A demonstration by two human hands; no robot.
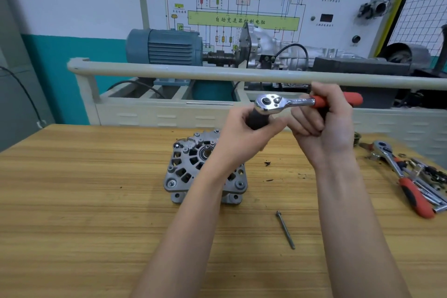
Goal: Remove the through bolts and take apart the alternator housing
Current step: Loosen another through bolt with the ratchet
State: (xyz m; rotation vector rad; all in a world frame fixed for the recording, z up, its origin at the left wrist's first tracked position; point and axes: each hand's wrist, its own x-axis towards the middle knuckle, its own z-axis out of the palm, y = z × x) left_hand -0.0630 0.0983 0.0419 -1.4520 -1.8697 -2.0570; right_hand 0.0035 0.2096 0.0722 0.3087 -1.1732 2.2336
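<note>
Presently: alternator (191, 169) stands on the worktop (96, 225), housing unsplit. One through bolt (286, 230) lies loose beside it; at least one bolt head shows at a housing corner, so removal looks only partly done and separation remains. Left hand (244, 138) grips a dark socket under the ratchet (285, 103) head; right hand (324, 123) curls round its red handle. Both are raised above the alternator. Forearm hides the housing's right side; remaining bolt count unclear.

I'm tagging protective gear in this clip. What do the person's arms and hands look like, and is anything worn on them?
Both forearms are bare up to the frame edge, with no sleeves in view. The left hand and right hand show no gloves, rings, watch or wristband.
</note>
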